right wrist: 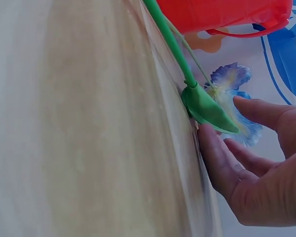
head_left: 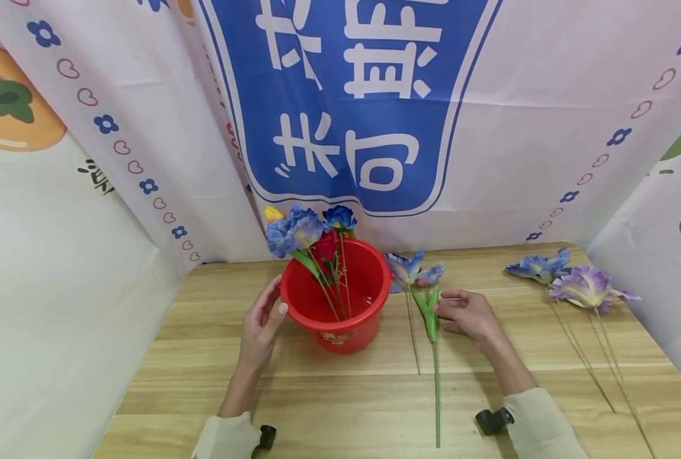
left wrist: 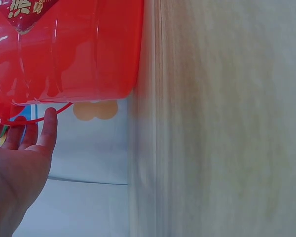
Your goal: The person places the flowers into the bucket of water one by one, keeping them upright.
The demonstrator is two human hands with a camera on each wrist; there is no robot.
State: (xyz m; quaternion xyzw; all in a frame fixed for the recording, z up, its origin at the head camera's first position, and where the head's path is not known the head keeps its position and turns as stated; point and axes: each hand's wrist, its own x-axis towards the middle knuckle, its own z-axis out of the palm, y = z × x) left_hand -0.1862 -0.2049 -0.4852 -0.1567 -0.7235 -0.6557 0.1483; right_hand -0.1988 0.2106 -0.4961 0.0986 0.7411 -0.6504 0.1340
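A red bucket (head_left: 336, 341) stands on the table, holding several artificial flowers: a yellow bud (head_left: 273, 214), a light blue bloom (head_left: 294, 231), a dark blue flower (head_left: 340, 217) and a red rose (head_left: 326, 245). My left hand (head_left: 262, 325) rests against the bucket's left side; in the left wrist view its spread fingers touch the thin red handle (left wrist: 64, 108). To the right of the bucket lies a green-leaved flower stem (head_left: 437, 382), its bloom hard to make out. Beside its leaves (right wrist: 212, 112) is my right hand (head_left: 471, 315), thumb and fingers apart, nothing pinched between them.
Just left of the green stem lies a blue flower (head_left: 407, 268) on a thin stalk. A blue flower (head_left: 541, 266) and a purple flower (head_left: 590, 288) lie at the table's right. Printed cloth (head_left: 518, 159) hangs behind the wooden table (head_left: 203, 357).
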